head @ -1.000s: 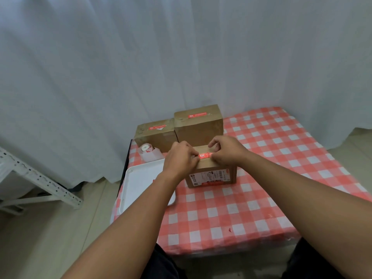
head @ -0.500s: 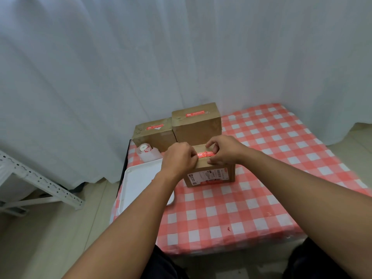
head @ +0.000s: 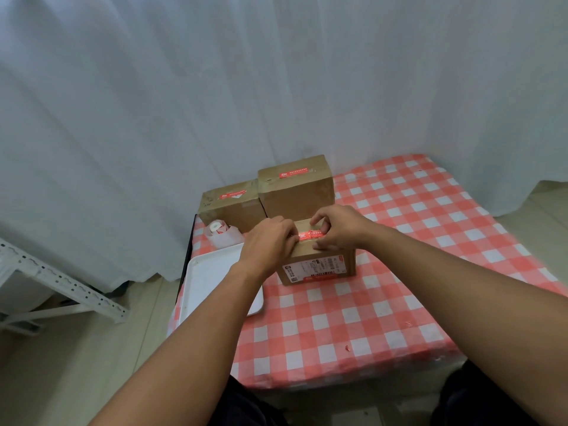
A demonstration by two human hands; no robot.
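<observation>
The person sits at the table, which is covered with a red and white checked cloth, and works with both hands on a small cardboard box. This box stands toward the far left corner of the table, directly before the taller of two closed cartons, and just to the right of a white tray lying along the left edge. On top of the small box there is a red tape strip, and its long axis runs from left to right, so it lies across between the two hands, one end to each. The left hand is over the left top edge of the box with its fingers curled, the tips at the left end of the strip; the knuckles hide whether it really pinches anything, so I cannot tell. The right hand has also curled fingers, and its thumb and forefinger close on the right end of the strip, as I judge, pinching it. Both hands are equally near, so I think the next pull must go along the strip, with the other hand pressing the box down. The lower carton and a tape roll in a clear bag stand at the far left corner, before the white curtain.
</observation>
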